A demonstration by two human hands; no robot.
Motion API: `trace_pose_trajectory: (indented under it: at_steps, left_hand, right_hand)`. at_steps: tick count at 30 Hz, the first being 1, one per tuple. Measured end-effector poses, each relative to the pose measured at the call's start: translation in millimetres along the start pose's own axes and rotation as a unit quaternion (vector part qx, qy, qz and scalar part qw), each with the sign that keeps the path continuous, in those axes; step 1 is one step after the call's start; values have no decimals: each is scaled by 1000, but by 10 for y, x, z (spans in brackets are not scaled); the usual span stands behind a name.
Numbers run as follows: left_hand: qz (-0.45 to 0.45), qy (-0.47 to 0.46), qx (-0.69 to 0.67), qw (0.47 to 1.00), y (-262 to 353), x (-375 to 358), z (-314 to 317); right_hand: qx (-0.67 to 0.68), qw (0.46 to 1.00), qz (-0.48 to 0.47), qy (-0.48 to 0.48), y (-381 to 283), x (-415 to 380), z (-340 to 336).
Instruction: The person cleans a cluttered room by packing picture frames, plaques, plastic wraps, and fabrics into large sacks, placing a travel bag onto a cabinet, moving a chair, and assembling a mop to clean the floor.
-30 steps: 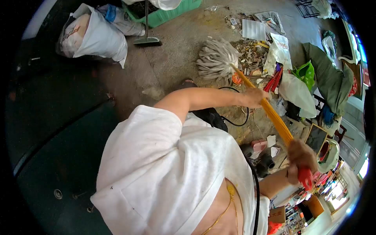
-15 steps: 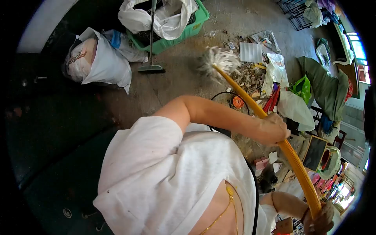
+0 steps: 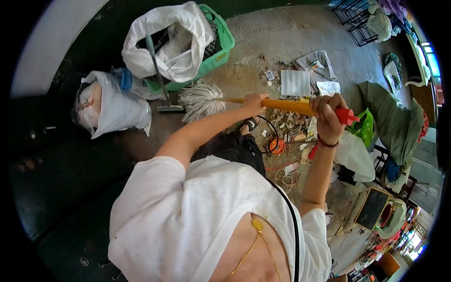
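A mop with white strands (image 3: pixel 202 101) and a yellow handle (image 3: pixel 289 106) lies across the view, its head on the floor beside the green basket. My left hand (image 3: pixel 256 103) is closed round the handle, fairly near the mop head. Farther up, my right hand (image 3: pixel 329 115), with a beaded bracelet at the wrist, grips the handle just below its red end cap (image 3: pixel 346 116). Close to the mop strands is a broom (image 3: pixel 170 108), leaning up against the white sack (image 3: pixel 134 54) in the basket.
A green basket (image 3: pixel 225 44) and a filled plastic bag (image 3: pixel 124 110) stand at left. Debris (image 3: pixel 293 124) litters the floor, with a white sheet (image 3: pixel 295 83) and an orange cable reel (image 3: pixel 277 145). My sandalled foot (image 3: pixel 250 124) is near it. Green cloth (image 3: pixel 392 113) hangs at right.
The mop head has swung left, away from the debris, towards the broom. Both hands have shifted with the handle; my right hand rose from the lower right. The view has turned slightly.
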State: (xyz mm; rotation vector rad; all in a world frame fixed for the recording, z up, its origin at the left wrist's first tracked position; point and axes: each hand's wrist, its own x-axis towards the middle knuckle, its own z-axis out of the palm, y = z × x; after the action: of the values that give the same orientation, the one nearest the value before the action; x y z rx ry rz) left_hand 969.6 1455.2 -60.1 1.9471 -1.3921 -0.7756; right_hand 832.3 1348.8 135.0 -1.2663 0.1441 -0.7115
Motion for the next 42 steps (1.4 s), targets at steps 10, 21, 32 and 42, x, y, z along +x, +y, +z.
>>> trace_pose_trajectory:
  at_steps: [10,21,32,42]
  left_hand:
    - [70,87,32,993,307,1954,245]
    - [170,-97,28,980,710,2495,916]
    - [371,-134,-110,912,2058,2393,1011]
    - [558,-145,1,817,3240,2083,-387]
  right_hand:
    - [-37,996,-73,23,-316,991,-1097]
    - [-166,955,-103,224,-432,343,-1162]
    - [-431,695,-233,527,-1124,223,-435]
    - [-317,761,-504,258,-2683,-135,-428]
